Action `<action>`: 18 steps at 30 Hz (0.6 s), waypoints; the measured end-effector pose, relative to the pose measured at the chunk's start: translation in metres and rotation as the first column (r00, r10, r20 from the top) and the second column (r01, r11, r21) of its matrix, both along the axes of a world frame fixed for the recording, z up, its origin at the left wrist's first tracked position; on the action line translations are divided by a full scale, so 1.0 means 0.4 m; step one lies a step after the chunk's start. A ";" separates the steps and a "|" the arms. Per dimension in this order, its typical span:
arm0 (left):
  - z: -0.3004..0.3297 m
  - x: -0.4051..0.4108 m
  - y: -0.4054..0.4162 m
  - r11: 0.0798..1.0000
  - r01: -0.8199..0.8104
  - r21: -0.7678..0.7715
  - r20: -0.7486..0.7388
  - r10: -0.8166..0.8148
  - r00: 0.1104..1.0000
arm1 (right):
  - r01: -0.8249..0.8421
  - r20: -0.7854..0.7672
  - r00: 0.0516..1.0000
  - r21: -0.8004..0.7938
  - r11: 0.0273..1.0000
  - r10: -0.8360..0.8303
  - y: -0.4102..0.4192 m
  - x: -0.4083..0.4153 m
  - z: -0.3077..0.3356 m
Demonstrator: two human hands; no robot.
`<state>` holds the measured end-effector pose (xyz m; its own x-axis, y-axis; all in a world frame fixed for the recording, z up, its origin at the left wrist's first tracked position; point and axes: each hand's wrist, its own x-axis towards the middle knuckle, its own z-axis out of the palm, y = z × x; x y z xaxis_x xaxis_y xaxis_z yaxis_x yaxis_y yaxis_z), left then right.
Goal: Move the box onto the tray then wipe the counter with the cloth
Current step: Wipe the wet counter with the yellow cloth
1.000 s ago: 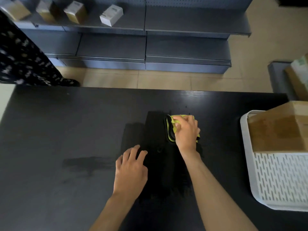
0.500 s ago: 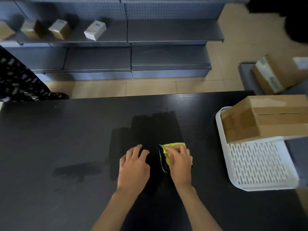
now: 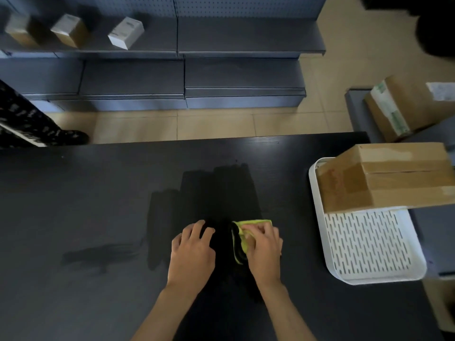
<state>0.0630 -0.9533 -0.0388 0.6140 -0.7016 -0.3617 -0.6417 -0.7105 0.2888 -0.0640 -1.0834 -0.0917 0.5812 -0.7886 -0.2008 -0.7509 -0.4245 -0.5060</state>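
Note:
A brown cardboard box (image 3: 389,175) rests on the far part of the white slotted tray (image 3: 369,247) at the right end of the black counter (image 3: 98,193). My right hand (image 3: 264,247) presses down on a folded yellow-green and black cloth (image 3: 240,238) near the counter's middle. My left hand (image 3: 193,252) lies flat on the counter just left of the cloth, fingers spread, holding nothing. Darker wet streaks (image 3: 214,193) run from the cloth toward the far edge.
Grey shelving (image 3: 182,77) stands beyond the counter with small boxes (image 3: 125,33) on it. Another cardboard box (image 3: 406,107) sits on a grey surface at the far right. A person in dark patterned clothing (image 3: 24,119) stands at the far left.
My right hand has pulled the cloth back from the far middle of the counter toward me, lengthening the wet streak. My left hand stays put. The view has tilted.

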 end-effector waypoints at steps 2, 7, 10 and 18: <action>-0.009 0.003 -0.007 1.000 -0.016 0.008 0.010 0.016 1.000 | 0.006 0.021 1.000 -0.005 1.000 -0.006 -0.075 0.073 -0.008; -0.021 0.002 -0.022 0.999 -0.050 0.016 0.033 0.050 0.998 | -0.006 0.069 0.998 -0.017 1.000 0.007 -0.265 0.270 -0.029; -0.022 -0.006 -0.030 0.998 -0.059 0.011 0.045 0.058 0.997 | -0.032 0.077 0.996 -0.031 0.999 0.034 -0.342 0.345 -0.039; -0.005 -0.025 -0.045 0.999 -0.039 -0.003 0.059 0.039 0.997 | -0.061 0.085 0.994 -0.054 0.997 0.065 -0.268 0.207 -0.004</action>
